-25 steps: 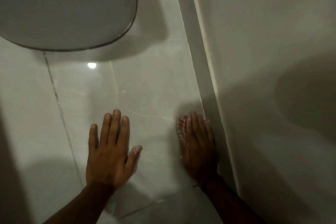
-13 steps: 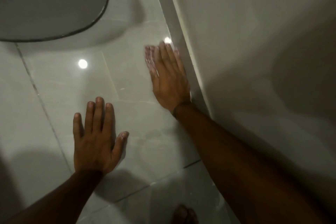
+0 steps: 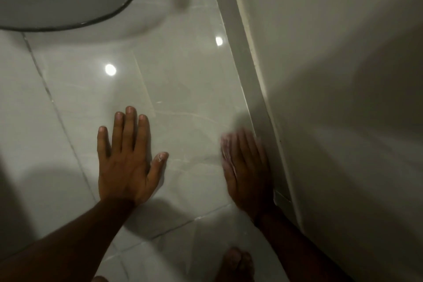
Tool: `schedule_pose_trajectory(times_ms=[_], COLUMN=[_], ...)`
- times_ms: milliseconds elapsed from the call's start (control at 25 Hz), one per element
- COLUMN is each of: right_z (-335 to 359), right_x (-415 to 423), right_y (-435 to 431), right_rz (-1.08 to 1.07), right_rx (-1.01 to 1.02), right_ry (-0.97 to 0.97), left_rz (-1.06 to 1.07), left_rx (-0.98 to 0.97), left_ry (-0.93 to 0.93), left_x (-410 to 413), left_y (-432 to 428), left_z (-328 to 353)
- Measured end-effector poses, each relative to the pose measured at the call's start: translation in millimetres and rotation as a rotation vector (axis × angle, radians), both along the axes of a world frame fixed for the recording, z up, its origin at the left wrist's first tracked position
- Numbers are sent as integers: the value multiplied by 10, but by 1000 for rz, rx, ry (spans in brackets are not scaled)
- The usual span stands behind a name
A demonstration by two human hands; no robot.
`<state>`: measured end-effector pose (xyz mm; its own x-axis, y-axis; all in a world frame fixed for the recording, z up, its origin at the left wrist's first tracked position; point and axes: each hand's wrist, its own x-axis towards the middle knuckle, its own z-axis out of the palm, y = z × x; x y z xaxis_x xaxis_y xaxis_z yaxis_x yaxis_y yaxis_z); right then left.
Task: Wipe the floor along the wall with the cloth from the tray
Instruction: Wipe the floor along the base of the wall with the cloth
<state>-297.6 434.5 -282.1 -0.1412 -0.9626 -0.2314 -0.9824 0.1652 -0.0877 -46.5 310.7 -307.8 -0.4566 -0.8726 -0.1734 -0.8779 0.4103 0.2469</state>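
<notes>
Head view looks steeply down — close over the floor (image 3: pixel 178 89) beside the wall (image 3: pixel 332 75).

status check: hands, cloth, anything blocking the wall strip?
Left hand flat on floor tile, bracing. Right hand flat against baseboard, motion-blurred; whitish cloth barely visible beneath. Strip ahead unobstructed.

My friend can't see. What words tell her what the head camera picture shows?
A person's right hand, blurred, presses a pale cloth on the glossy tile floor beside the wall. The left hand lies flat on the tiles.
</notes>
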Motion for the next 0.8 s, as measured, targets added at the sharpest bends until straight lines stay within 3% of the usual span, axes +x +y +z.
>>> schedule_pose_trajectory(times_ms=[200, 360, 520, 800], right_z=[-122, -201, -205, -191], right_x=[-120, -148, -133, -14], right_y=[-1697, -2066, -1400, 994], right_rz=[-78, -41, -63, -108], right_rx=[-170, -132, -212, -228], right_ry=[-86, -51, -105, -98], left_rz=[-7, -9, 20, 90], left_rx=[-16, -34, -23, 170], left_ry=[8, 11, 31, 62], left_x=[2, 8, -12, -50], left_y=[-4, 1, 46, 279], left_z=[-27, -32, -6, 223])
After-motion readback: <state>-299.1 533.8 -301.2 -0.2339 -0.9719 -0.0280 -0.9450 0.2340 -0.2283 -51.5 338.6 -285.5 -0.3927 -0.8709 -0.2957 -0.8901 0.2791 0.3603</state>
